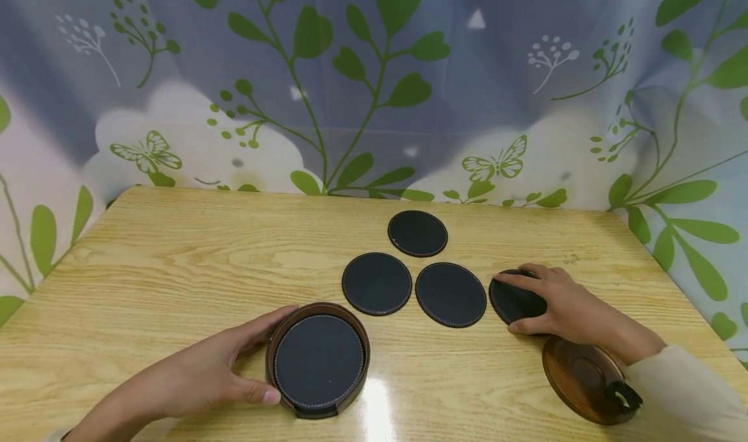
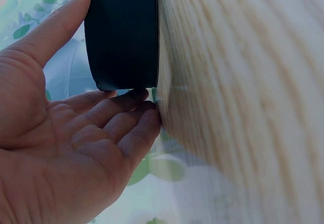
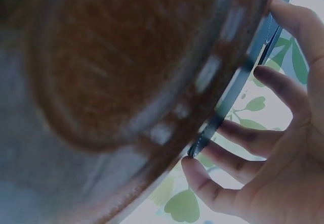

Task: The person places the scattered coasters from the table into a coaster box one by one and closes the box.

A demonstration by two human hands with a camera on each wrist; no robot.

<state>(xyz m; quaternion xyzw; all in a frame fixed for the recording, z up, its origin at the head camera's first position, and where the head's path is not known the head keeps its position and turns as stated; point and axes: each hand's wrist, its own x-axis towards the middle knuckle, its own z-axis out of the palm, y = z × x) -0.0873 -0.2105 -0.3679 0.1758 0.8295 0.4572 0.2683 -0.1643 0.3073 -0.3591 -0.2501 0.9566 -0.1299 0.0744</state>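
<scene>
A round coaster holder (image 1: 365,351) with a brown inner wall stands at front centre, a black stitched coaster (image 1: 318,362) lying in it. My left hand (image 1: 201,370) holds the holder's left side, thumb at the front and fingers behind. In the left wrist view the holder's dark side wall (image 2: 121,37) is between thumb and fingers. Over at the right, my right hand (image 1: 563,302) grips another black coaster (image 1: 514,299) by its edges, thumb on the near side and fingers on the far side. Part of that coaster is hidden under the hand.
Three black coasters lie flat on the wooden table (image 1: 193,254): one at the back (image 1: 417,233), one at left (image 1: 376,283), one at right (image 1: 450,294). An amber glass saucer (image 1: 575,380) with a dark piece (image 1: 622,396) at its rim sits beneath the right wrist. A patterned curtain (image 1: 374,91) surrounds the table.
</scene>
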